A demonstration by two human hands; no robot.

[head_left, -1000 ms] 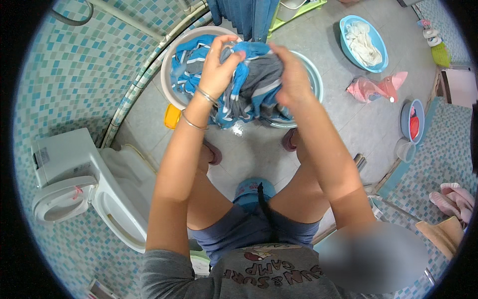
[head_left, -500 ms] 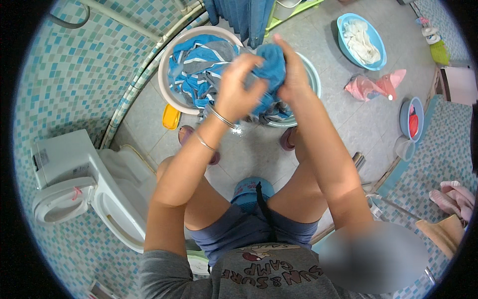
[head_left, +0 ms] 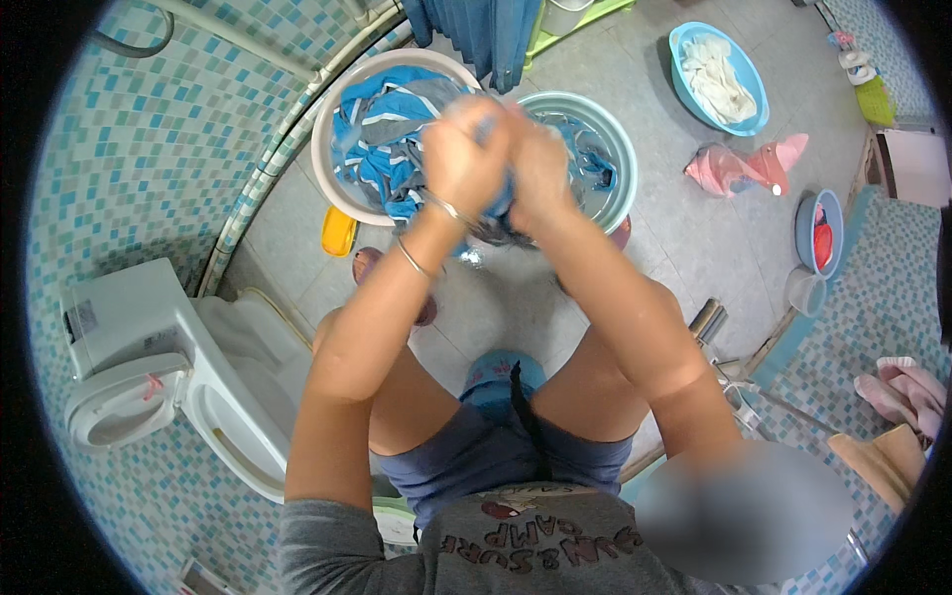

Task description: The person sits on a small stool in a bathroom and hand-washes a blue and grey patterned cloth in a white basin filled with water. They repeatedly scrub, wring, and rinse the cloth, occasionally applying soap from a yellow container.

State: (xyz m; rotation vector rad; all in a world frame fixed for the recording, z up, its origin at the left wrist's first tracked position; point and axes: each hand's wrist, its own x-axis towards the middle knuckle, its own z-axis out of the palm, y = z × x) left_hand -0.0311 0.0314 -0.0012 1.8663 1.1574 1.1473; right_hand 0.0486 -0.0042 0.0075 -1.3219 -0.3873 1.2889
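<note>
While the white basin (head_left: 327, 149) of blue striped clothes sits far left, the left hand (head_left: 464, 159) and right hand (head_left: 540, 164) clench together around a wet blue garment (head_left: 496, 213), mostly hidden between them, above the grey basin (head_left: 615, 149).

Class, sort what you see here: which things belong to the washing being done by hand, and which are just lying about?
In use: left hand, right hand, blue garment wrung between them, grey basin, white basin of blue clothes.

Lying about: toilet, blue basin, pink cloth, yellow soap dish.

toilet (head_left: 149, 377) | blue basin (head_left: 684, 69) | pink cloth (head_left: 739, 169) | yellow soap dish (head_left: 338, 232)
</note>
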